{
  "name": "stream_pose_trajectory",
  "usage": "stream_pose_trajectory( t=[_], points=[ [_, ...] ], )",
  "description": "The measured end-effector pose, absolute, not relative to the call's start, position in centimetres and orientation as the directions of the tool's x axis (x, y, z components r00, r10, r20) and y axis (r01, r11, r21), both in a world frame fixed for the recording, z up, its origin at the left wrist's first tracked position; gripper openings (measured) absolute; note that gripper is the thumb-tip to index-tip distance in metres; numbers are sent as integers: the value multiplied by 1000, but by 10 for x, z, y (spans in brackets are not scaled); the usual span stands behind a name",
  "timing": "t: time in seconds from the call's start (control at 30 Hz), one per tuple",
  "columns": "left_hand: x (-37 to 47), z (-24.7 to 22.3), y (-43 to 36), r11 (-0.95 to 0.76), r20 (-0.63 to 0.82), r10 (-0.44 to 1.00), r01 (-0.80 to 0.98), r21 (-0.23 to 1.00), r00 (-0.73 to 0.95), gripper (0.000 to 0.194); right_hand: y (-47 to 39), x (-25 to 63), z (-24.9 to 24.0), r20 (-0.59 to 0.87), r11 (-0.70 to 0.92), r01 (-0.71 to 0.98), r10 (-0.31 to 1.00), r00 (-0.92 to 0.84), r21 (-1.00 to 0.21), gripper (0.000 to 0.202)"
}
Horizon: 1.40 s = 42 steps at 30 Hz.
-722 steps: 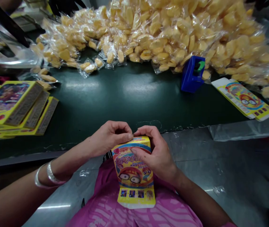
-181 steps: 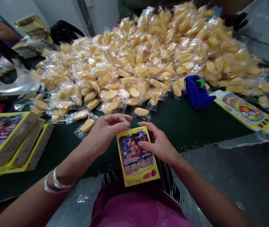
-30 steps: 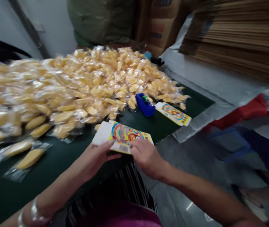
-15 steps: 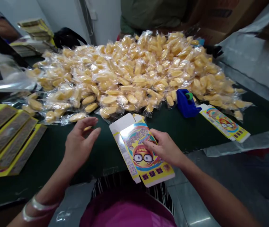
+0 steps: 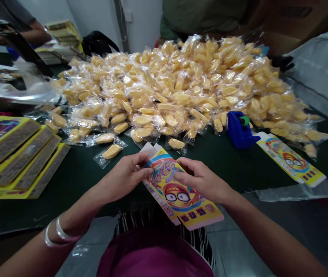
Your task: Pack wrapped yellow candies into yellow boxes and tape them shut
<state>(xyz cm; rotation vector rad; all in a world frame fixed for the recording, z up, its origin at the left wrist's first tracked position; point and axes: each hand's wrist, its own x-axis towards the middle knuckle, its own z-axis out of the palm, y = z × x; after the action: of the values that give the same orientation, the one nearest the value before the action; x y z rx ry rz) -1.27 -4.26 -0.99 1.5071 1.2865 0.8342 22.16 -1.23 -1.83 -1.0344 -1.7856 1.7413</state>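
Since the last frame, our left hand has come in to the printed flattened carton and now pinches its ten-o'clock edge. Our right hand grips the one-o'clock edge, thumb on the face, likely so the thin card stays steady at the bench edge. From it, the blue tape dispenser sits at two o'clock, probably for easy reach; a second flattened carton lies toward three, wrapped yellow pieces at twelve, box stack at nine.
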Motion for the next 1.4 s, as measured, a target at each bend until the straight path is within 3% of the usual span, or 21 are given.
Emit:
stream_pose_trajectory(
  t=[0.13,0.23,0.33,0.47,0.6,0.7,0.77,0.8,0.87,0.93,0.97,1.07,1.17,1.27,1.4],
  points=[
    [-19,-2,-37,-76,-58,941,374,924,334,15,-3,220,-22,-350,-562,-53,583,-734,-825,45],
    [-23,-2,-33,-76,-79,899,331,941,431,18,3,217,-31,-309,-717,-99,416,-855,-690,75],
    [-28,-5,-29,-39,-96,878,271,962,469,14,8,214,-41,-249,-763,-114,343,-906,-636,91],
    [-33,-10,-20,3,-114,842,206,979,527,15,14,207,-53,-336,-743,-91,404,-851,-663,80],
    [-33,-15,-7,-91,-97,868,349,933,487,10,12,198,-65,-385,-716,-131,510,-769,-686,58],
    [-39,-23,-11,-236,172,971,542,807,166,17,8,195,-73,-388,-664,-247,654,-650,-706,48],
    [-46,-31,-26,-161,296,949,639,752,-108,25,4,194,-75,-385,-606,-301,741,-550,-736,43],
    [-48,-35,-35,-81,263,943,630,772,-201,31,2,194,-76,-376,-573,-312,774,-509,-758,40],
    [-45,-44,-55,92,46,966,506,857,-254,45,-2,192,-73,-337,-492,-299,830,-444,-817,35],
    [-32,-53,-70,208,-165,973,300,931,-163,56,-8,186,-69,-275,-391,-258,879,-389,-883,35],
    [-24,-56,-74,221,-200,972,194,956,-124,60,-12,182,-67,-241,-338,-236,901,-361,-911,37],
    [0,-64,-73,140,-141,979,-17,990,-148,73,-24,167,-63,-146,-200,-165,946,-290,-966,50],
    [8,-64,-64,98,-105,970,-43,994,-219,81,-31,157,-62,-86,-115,-91,958,-273,-989,63],
    [5,-59,-60,138,-139,957,-22,990,-254,73,-28,157,-59,-79,-110,-87,950,-303,-990,72],
    [6,-52,-64,198,-214,936,-84,977,-279,54,-17,167,-54,-105,-238,-288,906,-410,-928,72]
  ],
)
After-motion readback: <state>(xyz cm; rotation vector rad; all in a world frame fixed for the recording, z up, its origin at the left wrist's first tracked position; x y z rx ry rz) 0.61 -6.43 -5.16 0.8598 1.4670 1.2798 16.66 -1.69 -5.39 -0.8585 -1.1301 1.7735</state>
